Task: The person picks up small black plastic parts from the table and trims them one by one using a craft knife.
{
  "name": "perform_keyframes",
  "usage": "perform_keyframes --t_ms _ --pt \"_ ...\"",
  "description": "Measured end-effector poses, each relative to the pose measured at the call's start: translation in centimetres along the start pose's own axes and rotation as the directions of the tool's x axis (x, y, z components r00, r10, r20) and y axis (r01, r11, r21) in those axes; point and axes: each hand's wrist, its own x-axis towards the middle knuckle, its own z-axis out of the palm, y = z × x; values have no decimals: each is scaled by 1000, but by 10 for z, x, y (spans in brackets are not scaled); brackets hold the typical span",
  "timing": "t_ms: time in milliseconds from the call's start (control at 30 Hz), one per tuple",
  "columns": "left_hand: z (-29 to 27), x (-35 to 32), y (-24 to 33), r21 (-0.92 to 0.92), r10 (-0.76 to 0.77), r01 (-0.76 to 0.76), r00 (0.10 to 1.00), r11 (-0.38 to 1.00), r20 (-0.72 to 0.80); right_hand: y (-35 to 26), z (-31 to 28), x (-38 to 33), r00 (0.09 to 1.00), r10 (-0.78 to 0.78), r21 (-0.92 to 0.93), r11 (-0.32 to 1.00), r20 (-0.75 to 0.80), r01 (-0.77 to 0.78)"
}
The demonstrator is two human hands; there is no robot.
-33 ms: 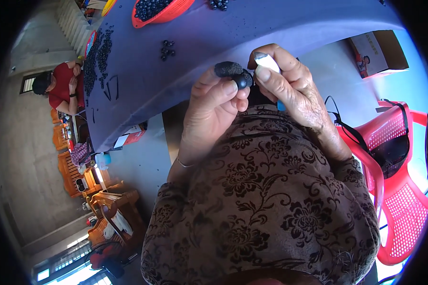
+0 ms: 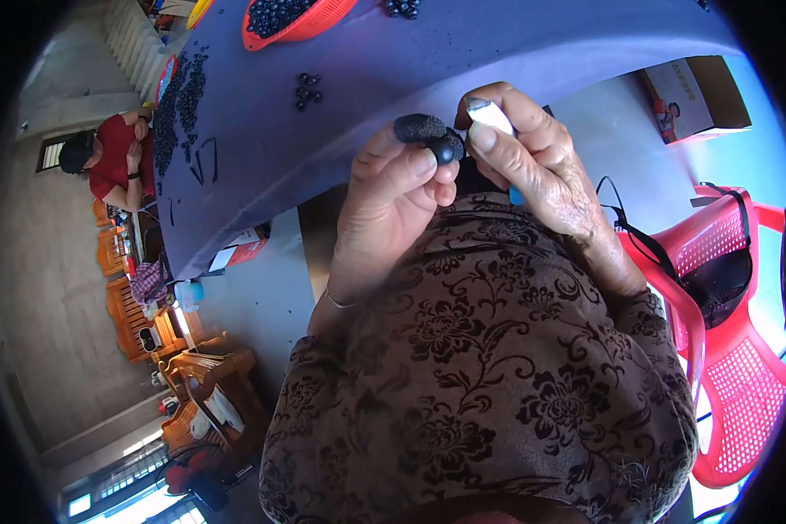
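Blue-purple cloth [image 2: 375,74] covers the table ahead of you, its near edge falling just beyond your hands. Nearest to your work, a small black ball [image 2: 445,152] sits between your two hands, in front of your body. Being round, it shows no clear long axis. Your left hand [image 2: 384,188] is the nearer one: it pinches the ball between the thumb and the fingers, and a dark cover [image 2: 417,127] sleeves one finger.

Your right hand [image 2: 533,144] grips a short white tool [image 2: 492,115] between thumb and forefinger. Its long axis slants, with the dark-grey tip up and to the left, above and to the right of the ball and apart from it. Whether your lower right fingers touch the ball, you cannot tell from this view.

Further out, a few dark beads [image 2: 306,92] lie loose on the cloth, and beyond them a red basket [image 2: 330,22] holds many more. To your left, a co-worker in red [image 2: 118,153] sits by a wide dark scatter [image 2: 183,105]. To your right stand a cardboard box [image 2: 716,87] and a pink-red plastic chair [image 2: 747,389].
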Motion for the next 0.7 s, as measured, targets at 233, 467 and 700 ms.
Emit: perform_keyframes --t_ms 233,467,700 --pt "-8 -3 -2 0 7 -7 999 1000 -54 2 -2 -2 994 35 -4 999 106 -35" --pt "-16 -5 -5 -63 23 -31 994 998 -110 13 -1 -1 954 -247 -365 884 169 294" --pt "-18 -9 -6 -61 43 -51 991 997 -126 10 5 -6 961 -142 -574 778 236 255"
